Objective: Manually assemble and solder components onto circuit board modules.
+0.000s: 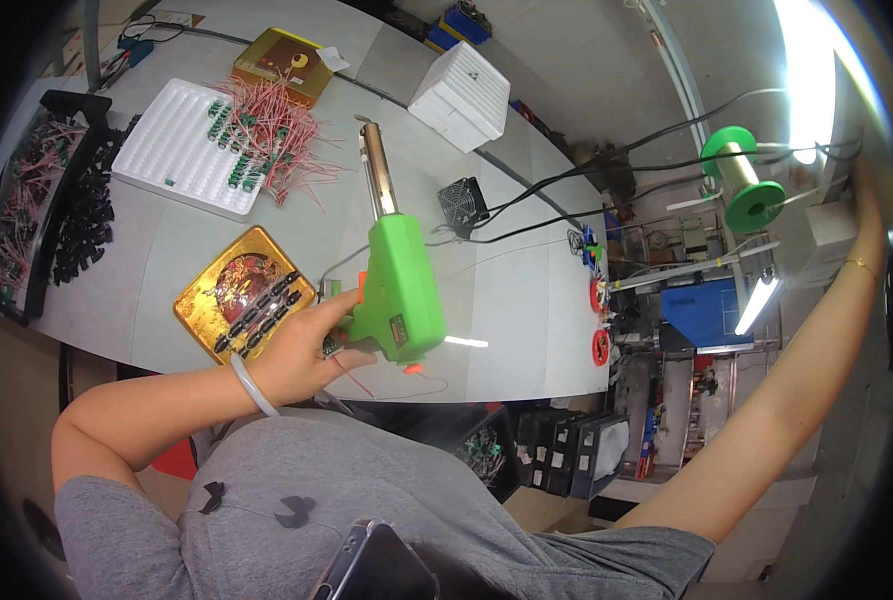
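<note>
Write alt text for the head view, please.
The person's left hand grips a green pistol-shaped soldering gun over a white worktable, beside a gold tray of black parts. The right hand reaches up toward a shelf near a green solder spool.

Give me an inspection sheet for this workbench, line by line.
Surface: pale table, mostly bare at the near right.
Job's things: green soldering gun; small part with red wires by the left hand.
Clutter: white tray with red-wired parts, two gold tins, white box, small fan.
Hands: left hand grips the gun; right hand reaches up at the far right, fingers hard to see.
Cables: black cables run across the table.
Surroundings: green solder spool, lamp, shelves.
</note>
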Demonstrator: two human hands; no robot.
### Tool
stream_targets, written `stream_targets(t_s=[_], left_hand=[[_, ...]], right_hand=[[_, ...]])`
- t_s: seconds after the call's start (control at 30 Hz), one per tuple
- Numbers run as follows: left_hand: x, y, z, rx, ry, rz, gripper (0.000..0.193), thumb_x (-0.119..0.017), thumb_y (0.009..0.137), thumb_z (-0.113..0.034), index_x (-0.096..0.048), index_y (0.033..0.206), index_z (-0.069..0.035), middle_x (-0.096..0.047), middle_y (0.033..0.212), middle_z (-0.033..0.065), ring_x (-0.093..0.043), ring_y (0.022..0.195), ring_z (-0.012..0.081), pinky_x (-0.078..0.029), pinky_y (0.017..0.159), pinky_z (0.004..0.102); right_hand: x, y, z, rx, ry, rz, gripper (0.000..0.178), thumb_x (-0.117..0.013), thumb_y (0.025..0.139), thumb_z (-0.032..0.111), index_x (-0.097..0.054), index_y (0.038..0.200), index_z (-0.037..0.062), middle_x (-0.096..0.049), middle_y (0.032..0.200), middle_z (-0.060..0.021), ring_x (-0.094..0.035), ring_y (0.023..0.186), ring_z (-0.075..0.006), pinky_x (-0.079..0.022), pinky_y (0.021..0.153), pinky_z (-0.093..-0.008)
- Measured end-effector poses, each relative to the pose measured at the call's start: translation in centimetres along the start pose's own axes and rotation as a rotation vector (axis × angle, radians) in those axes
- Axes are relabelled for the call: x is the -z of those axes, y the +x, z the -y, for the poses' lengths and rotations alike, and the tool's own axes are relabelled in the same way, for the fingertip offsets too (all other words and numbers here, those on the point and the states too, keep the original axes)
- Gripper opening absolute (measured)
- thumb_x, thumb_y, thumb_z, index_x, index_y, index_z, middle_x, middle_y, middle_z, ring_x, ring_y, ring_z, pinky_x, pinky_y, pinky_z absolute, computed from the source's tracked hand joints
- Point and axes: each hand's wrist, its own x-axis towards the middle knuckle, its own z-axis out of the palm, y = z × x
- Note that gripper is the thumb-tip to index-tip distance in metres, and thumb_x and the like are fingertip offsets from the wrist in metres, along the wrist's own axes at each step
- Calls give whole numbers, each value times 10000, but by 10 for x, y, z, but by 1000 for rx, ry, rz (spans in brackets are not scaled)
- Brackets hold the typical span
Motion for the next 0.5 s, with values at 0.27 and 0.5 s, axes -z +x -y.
stream_targets(t_s=[0.27,0.5], left_hand=[[-12,9,-5,-66,81,5,634,-687,712,-131,-381,1260,-38,-580,985,178,-602,831,287,-484,724,332],[-12,4,-9,-65,61,-14,617,-691,719,-138,-394,1249,-30,-586,959,175,-606,823,271,-485,718,329]], right_hand=[[22,-25,38,124,24,60,550,-589,793,316,-421,1262,82,-441,1228,-87,-408,1138,-207,-301,962,-299],[21,-10,54,190,-185,-127,529,-527,799,266,-409,1258,31,-484,1172,-132,-491,1032,-219,-374,899,-330]])
